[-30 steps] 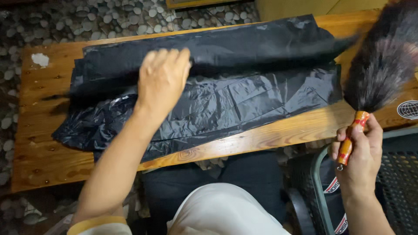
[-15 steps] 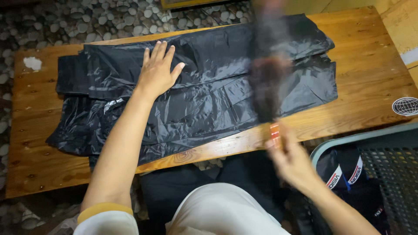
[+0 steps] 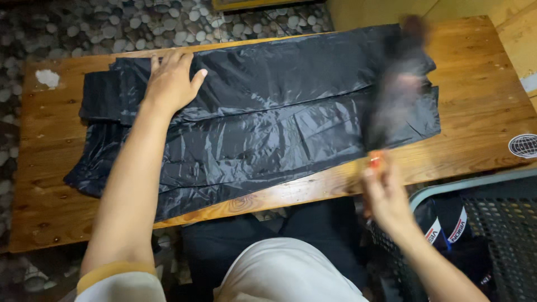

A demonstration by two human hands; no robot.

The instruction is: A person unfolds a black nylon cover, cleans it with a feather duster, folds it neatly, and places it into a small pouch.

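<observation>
Pebbled flooring [image 3: 84,22] surrounds a long wooden desk [image 3: 481,72] with a glossy, knotted grain. Spread across most of it lies a black plastic sheet [image 3: 268,128], thin, shiny and creased, folded lengthwise so that its layers overlap. The left hand [image 3: 170,84] lies flat on the sheet's upper left part, fingers spread, a placement that seems meant to pin the slippery film down. The right hand [image 3: 383,193] closes its grip around the orange handle of a feather duster [image 3: 397,95], whose dark, soft plume blurs over the sheet's right end. Beside the desk stands a dark mesh basket [image 3: 498,223] with clothing inside.
</observation>
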